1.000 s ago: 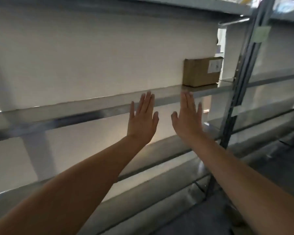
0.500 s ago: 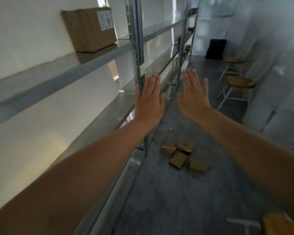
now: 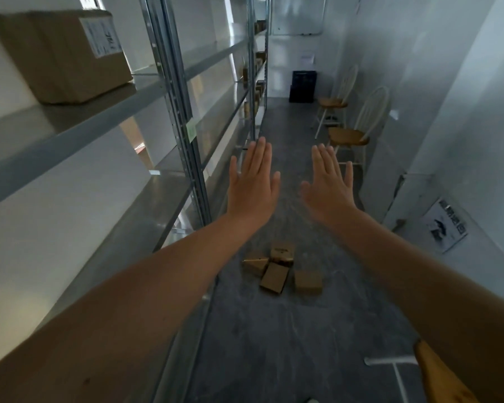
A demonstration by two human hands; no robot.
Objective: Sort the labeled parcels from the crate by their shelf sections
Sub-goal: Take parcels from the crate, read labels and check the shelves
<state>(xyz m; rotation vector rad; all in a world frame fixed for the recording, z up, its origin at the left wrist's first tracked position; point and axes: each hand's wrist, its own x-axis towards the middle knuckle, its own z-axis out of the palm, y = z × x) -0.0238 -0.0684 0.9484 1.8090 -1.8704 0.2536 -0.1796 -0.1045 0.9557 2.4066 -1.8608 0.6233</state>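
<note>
My left hand (image 3: 252, 184) and my right hand (image 3: 326, 184) are stretched out in front of me, fingers straight, backs toward me, holding nothing. A brown cardboard parcel (image 3: 62, 53) with a white label stands on the metal shelf (image 3: 79, 132) at the upper left. Several small brown parcels (image 3: 280, 270) lie in a loose heap on the grey floor, below and beyond my hands. More small parcels (image 3: 259, 59) sit on the far shelf bays. A dark crate (image 3: 303, 85) stands at the far end of the aisle.
Metal shelving with upright posts (image 3: 184, 112) runs along the left. Two wooden chairs (image 3: 352, 132) stand against the right wall. Another chair's seat edge (image 3: 439, 373) is at the lower right. A paper sheet (image 3: 445, 228) leans on the right wall.
My view has swung from facing the shelf to looking down the aisle. Both hands stay raised and flat. The floor parcels and chairs have come into sight.
</note>
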